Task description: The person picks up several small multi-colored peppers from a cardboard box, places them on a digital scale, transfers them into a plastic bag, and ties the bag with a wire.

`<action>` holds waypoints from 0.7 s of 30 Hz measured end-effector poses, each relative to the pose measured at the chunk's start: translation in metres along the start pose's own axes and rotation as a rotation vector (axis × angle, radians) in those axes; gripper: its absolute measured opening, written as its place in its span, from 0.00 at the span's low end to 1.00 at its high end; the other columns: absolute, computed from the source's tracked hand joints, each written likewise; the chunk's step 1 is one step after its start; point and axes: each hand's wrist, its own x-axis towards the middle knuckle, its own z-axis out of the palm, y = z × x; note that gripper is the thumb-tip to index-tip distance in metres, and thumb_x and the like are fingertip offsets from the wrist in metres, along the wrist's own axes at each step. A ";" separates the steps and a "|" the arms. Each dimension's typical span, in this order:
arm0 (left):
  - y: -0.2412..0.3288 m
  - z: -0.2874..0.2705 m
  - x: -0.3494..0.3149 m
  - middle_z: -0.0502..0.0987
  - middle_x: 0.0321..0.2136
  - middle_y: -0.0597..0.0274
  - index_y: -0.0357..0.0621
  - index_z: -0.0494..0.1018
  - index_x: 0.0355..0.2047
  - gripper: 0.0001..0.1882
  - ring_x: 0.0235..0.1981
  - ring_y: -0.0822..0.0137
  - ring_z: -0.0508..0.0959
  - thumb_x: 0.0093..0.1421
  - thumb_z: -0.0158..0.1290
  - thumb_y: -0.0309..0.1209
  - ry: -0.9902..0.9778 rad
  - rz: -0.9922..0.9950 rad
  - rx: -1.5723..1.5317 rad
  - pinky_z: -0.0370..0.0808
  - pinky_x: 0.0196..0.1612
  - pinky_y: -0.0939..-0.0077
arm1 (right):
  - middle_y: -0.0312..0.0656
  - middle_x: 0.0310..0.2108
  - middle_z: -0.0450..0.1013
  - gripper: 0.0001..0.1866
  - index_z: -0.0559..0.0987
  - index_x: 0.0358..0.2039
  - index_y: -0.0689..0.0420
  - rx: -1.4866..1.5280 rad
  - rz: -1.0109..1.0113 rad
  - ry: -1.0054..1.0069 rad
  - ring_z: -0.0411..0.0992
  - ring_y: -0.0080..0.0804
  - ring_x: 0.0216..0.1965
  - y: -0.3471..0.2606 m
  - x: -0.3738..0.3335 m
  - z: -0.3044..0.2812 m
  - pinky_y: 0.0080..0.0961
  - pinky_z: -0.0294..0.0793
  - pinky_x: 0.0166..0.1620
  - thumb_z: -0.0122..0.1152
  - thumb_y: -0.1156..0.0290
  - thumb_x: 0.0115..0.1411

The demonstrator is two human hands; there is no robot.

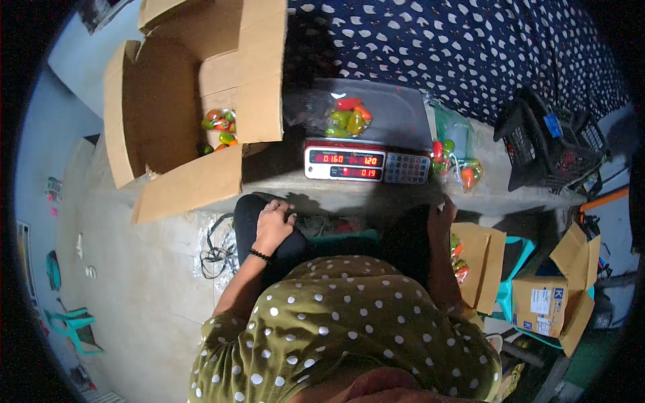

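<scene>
My left hand rests on my dark-clad left knee, fingers laid over it and holding nothing. Shadow covers my right hand, which is by the ledge's front edge at my right knee; its fingers are too dark to make out. Between and beyond the hands stands a digital scale with a lit red display and a keypad. On its grey pan lies a clear bag of red and green peppers. More bagged peppers lie just right of the scale, close beyond my right hand.
At the left, a large open cardboard box holds several bagged peppers. A black plastic crate sits at the right end of the ledge. Below are a carton with peppers, another open carton and a turquoise stool.
</scene>
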 end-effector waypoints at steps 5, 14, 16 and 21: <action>0.004 0.001 0.002 0.71 0.31 0.54 0.45 0.73 0.31 0.11 0.37 0.56 0.71 0.46 0.51 0.31 -0.029 -0.008 0.002 0.67 0.40 0.66 | 0.52 0.38 0.66 0.19 0.70 0.41 0.58 -0.272 0.104 -0.110 0.64 0.50 0.40 -0.013 0.000 0.009 0.40 0.65 0.44 0.57 0.65 0.48; -0.014 0.007 0.013 0.73 0.31 0.53 0.44 0.72 0.36 0.13 0.33 0.57 0.74 0.50 0.51 0.34 0.043 -0.115 -0.368 0.70 0.37 0.70 | 0.53 0.36 0.66 0.19 0.68 0.39 0.59 -0.237 0.165 -0.201 0.65 0.50 0.40 -0.010 0.005 0.006 0.41 0.66 0.40 0.57 0.63 0.48; -0.027 0.012 0.046 0.74 0.33 0.56 0.43 0.71 0.39 0.15 0.32 0.65 0.74 0.52 0.51 0.36 0.076 -0.392 -0.728 0.70 0.35 0.72 | 0.53 0.36 0.66 0.20 0.68 0.40 0.59 -0.257 0.166 -0.210 0.65 0.51 0.40 -0.003 0.002 0.008 0.42 0.66 0.40 0.57 0.63 0.48; 0.017 -0.012 0.148 0.73 0.36 0.59 0.37 0.70 0.38 0.16 0.36 0.68 0.71 0.54 0.49 0.35 0.215 -0.217 -1.582 0.69 0.40 0.74 | 0.54 0.37 0.66 0.22 0.67 0.42 0.58 -0.199 0.130 -0.148 0.65 0.52 0.39 0.001 0.000 0.005 0.42 0.66 0.40 0.56 0.62 0.49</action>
